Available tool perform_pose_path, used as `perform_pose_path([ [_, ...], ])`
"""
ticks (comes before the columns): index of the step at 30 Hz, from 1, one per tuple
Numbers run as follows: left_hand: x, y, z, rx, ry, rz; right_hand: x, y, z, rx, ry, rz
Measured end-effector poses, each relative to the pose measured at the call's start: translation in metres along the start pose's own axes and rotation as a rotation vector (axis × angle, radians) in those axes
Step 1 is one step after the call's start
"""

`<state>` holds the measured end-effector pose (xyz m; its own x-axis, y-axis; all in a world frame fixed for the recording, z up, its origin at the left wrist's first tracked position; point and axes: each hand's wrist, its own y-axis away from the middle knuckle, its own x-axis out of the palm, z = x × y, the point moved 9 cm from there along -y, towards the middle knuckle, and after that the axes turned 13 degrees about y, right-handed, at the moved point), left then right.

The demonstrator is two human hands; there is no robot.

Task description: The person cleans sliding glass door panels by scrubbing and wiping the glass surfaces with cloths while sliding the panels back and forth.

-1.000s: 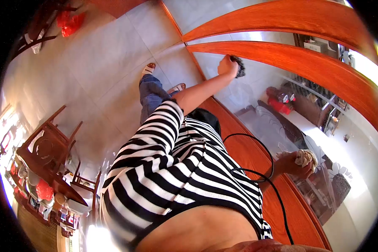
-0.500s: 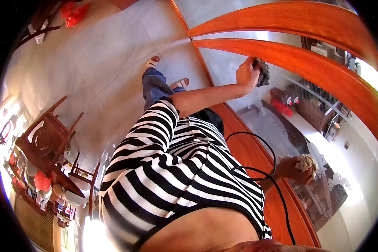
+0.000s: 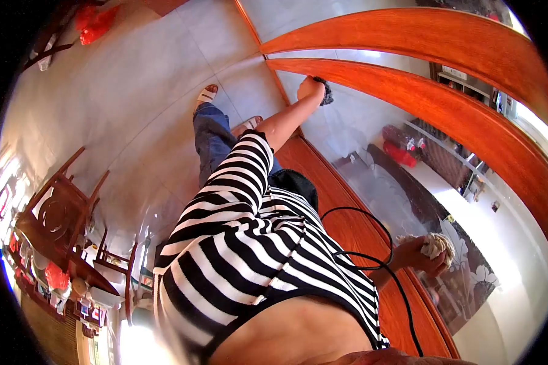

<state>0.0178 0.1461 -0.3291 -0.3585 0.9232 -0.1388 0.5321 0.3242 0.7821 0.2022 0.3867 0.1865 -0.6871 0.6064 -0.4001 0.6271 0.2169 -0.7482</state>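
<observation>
Orange-framed glass (image 3: 359, 106) stands beside me. My left grip (image 3: 311, 89) clasps a dark scrubber (image 3: 327, 92) near it, my right grip (image 3: 421, 257) a bunched pale cloth (image 3: 437, 248); the looped black cord (image 3: 349, 208) might snag me if I twist.

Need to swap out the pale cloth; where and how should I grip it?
Probably by pinching the bunched folds of the pale cloth that stick out of the right hand, coming from the side away from the wrist. The hand covers the part nearest the wrist, while the crumpled outer folds are exposed.
</observation>
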Motion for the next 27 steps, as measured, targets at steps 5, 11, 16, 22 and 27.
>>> perform_pose_path([
  [5, -0.012, 0.039, -0.027, 0.123, -0.006, 0.037, 0.003, -0.004, -0.001, 0.119, 0.063, 0.011],
  [11, -0.034, 0.187, -0.135, 0.608, 0.352, 0.088, -0.009, -0.012, 0.011, 0.183, -0.068, 0.001],
  [16, -0.055, 0.285, -0.214, 0.953, 0.412, 0.393, -0.038, -0.05, 0.062, -0.026, -0.189, -0.058],
  [22, -0.081, 0.217, -0.168, 0.78, 0.434, 0.306, -0.005, -0.083, 0.17, -0.36, -0.125, 0.024],
  [27, -0.168, 0.146, -0.098, 0.616, 0.581, 0.066, 0.036, -0.044, 0.254, -0.667, -0.007, 0.139],
])
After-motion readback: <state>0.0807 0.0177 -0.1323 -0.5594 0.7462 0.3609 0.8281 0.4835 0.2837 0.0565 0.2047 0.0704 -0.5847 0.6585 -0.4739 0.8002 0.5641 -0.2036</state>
